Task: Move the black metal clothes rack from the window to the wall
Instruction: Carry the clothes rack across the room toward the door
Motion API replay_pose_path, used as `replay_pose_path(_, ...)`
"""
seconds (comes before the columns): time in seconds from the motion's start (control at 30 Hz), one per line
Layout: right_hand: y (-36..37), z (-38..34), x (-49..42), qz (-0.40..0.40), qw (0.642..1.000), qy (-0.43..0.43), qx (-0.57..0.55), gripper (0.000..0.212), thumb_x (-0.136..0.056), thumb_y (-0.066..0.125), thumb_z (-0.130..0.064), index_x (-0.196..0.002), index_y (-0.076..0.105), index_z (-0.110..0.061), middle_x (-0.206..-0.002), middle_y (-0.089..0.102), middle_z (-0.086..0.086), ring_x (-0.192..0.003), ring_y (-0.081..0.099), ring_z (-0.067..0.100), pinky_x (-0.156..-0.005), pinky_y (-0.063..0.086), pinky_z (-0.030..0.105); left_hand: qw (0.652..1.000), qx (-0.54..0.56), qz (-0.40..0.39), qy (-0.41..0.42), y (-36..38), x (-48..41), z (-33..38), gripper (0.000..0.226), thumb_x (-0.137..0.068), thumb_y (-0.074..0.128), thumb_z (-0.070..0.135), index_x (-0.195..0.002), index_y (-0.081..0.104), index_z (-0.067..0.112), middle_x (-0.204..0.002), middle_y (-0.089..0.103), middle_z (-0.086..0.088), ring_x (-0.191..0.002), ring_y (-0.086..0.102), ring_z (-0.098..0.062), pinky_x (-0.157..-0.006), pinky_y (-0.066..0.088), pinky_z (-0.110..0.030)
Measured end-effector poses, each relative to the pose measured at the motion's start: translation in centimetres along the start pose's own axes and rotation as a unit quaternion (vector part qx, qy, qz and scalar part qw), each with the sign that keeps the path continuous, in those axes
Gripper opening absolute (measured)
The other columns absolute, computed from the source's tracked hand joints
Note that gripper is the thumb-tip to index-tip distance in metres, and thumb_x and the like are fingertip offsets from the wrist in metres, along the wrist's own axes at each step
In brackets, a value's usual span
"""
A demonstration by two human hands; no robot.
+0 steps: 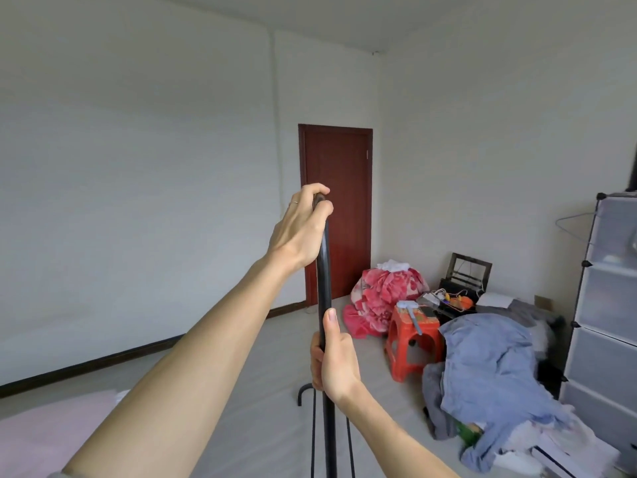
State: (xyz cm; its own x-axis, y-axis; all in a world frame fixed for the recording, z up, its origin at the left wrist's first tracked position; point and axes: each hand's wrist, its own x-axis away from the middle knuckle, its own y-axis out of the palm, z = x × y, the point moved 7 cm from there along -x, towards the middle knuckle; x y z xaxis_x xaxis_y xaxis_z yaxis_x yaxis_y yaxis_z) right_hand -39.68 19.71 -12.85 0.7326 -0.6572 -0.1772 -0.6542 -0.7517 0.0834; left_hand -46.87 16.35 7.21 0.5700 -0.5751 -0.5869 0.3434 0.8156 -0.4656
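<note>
The black metal clothes rack (pixel 324 281) stands upright in front of me as a thin black pole, with a hook and thinner rods visible near its lower part. My left hand (pixel 301 229) is wrapped around the top end of the pole. Lower down, my right hand (pixel 333 360) grips the same pole at about mid height. The rack's base is out of view below the frame. A bare white wall (pixel 138 201) fills the left side of the view.
A dark red door (pixel 339 208) is straight ahead. To the right are a red floral bundle (pixel 382 298), an orange plastic stool (pixel 413 339), a heap of blue and grey clothes (pixel 493 374) and a translucent cube cabinet (pixel 606 305). A pink surface (pixel 51 432) sits bottom left.
</note>
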Motion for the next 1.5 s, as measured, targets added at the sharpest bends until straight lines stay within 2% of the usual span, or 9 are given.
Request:
replay_pose_path(0.17, 0.5, 1.0, -3.2, -0.022, 1.000, 0.009, -0.006, 0.066, -0.098, 0.030, -0.070, -0.062, 0.016, -0.017, -0.053, 0.014, -0.001, -0.046, 0.013, 0.017, -0.056, 0.010, 0.038, 1.000, -0.011, 0.013, -0.015, 0.4, -2.5, -2.0, 0.039, -0.090, 0.029, 0.042, -0.126, 0.045, 0.039, -0.128, 0.046, 0.006, -0.113, 0.048, -0.018, -0.104, 0.037, -0.049)
replay_pose_path(0.43, 1.8, 1.8, -9.5, -0.045, 0.999, 0.006, -0.001, 0.071, -0.083, 0.032, -0.080, -0.063, 0.015, -0.014, -0.063, 0.010, 0.012, -0.049, 0.014, 0.019, -0.057, 0.012, 0.040, 0.998, -0.045, 0.030, -0.023, 0.6, -7.3, -5.5, 0.034, -0.098, 0.030, 0.032, -0.129, 0.043, 0.035, -0.122, 0.043, 0.009, -0.107, 0.048, -0.018, -0.100, 0.037, -0.046)
replay_pose_path(0.6, 4.0, 2.9, -14.4, -0.063, 0.998, 0.017, -0.003, 0.071, -0.083, 0.032, -0.081, -0.063, 0.016, -0.015, -0.058, 0.012, 0.006, -0.047, 0.015, 0.018, -0.057, 0.011, 0.040, 0.997, -0.057, 0.048, -0.031, -0.4, -10.7, -8.9, 0.032, -0.099, 0.031, 0.031, -0.128, 0.044, 0.032, -0.117, 0.047, 0.008, -0.085, 0.053, -0.008, -0.091, 0.037, -0.041)
replay_pose_path(0.7, 5.1, 3.5, -17.5, -0.073, 0.997, 0.027, -0.001, 0.071, -0.089, 0.030, -0.080, -0.063, 0.017, -0.015, -0.061, 0.011, 0.008, -0.046, 0.016, 0.018, -0.057, 0.012, 0.038, 0.995, -0.080, 0.059, -0.027, -0.9, -13.0, -10.9, 0.034, -0.098, 0.031, 0.031, -0.130, 0.043, 0.029, -0.129, 0.048, 0.004, -0.099, 0.048, -0.020, -0.097, 0.038, -0.045)
replay_pose_path(0.9, 6.2, 4.5, -22.9, -0.097, 0.995, 0.035, -0.009, 0.070, -0.099, 0.024, -0.071, -0.051, 0.022, -0.020, -0.049, 0.017, -0.001, -0.040, 0.018, 0.015, -0.048, 0.017, 0.025, 0.992, -0.093, 0.081, -0.008, -0.4, -17.3, -14.1, 0.034, -0.093, 0.032, 0.031, -0.124, 0.045, 0.024, -0.151, 0.044, 0.006, -0.130, 0.044, -0.021, -0.106, 0.031, -0.047)
replay_pose_path(1.07, 5.9, 5.5, -27.6, -0.113, 0.993, 0.043, -0.005, 0.070, -0.097, 0.021, -0.073, -0.052, 0.023, -0.020, -0.048, 0.019, -0.002, -0.040, 0.020, 0.015, -0.049, 0.020, 0.030, 0.989, -0.105, 0.102, -0.018, 1.2, -21.0, -16.6, 0.036, -0.093, 0.032, 0.032, -0.125, 0.045, 0.022, -0.113, 0.049, 0.008, -0.114, 0.051, -0.027, -0.101, 0.036, -0.048)
replay_pose_path(1.2, 5.8, 6.5, -32.0, -0.135, 0.989, 0.057, -0.018, 0.070, -0.096, 0.021, -0.074, -0.050, 0.023, -0.020, -0.048, 0.018, -0.002, -0.040, 0.019, 0.016, -0.052, 0.017, 0.033, 0.984, -0.121, 0.127, -0.023, 2.4, -24.5, -18.5, 0.033, -0.095, 0.035, 0.029, -0.125, 0.046, 0.021, -0.127, 0.051, 0.002, -0.113, 0.050, -0.025, -0.099, 0.037, -0.044)
replay_pose_path(1.37, 4.6, 7.7, -37.8, -0.178, 0.982, 0.060, -0.025, 0.074, -0.098, 0.021, -0.073, -0.044, 0.025, -0.023, -0.043, 0.020, -0.004, -0.037, 0.019, 0.015, -0.043, 0.022, 0.024, 0.974, -0.167, 0.151, -0.025, 4.8, -29.0, -20.6, 0.029, -0.096, 0.036, 0.027, -0.121, 0.049, 0.020, -0.112, 0.044, 0.009, -0.102, 0.046, -0.018, -0.095, 0.037, -0.039)
replay_pose_path(1.5, 3.1, 8.6, -42.8, -0.202, 0.977, 0.063, -0.032, 0.072, -0.089, 0.024, -0.081, -0.047, 0.025, -0.022, -0.046, 0.019, -0.003, -0.038, 0.018, 0.015, -0.045, 0.020, 0.024, 0.970, -0.176, 0.168, -0.032, 7.3, -32.7, -22.0, 0.027, -0.094, 0.037, 0.027, -0.118, 0.049, 0.021, -0.111, 0.044, 0.010, -0.106, 0.046, -0.018, -0.089, 0.037, -0.036)
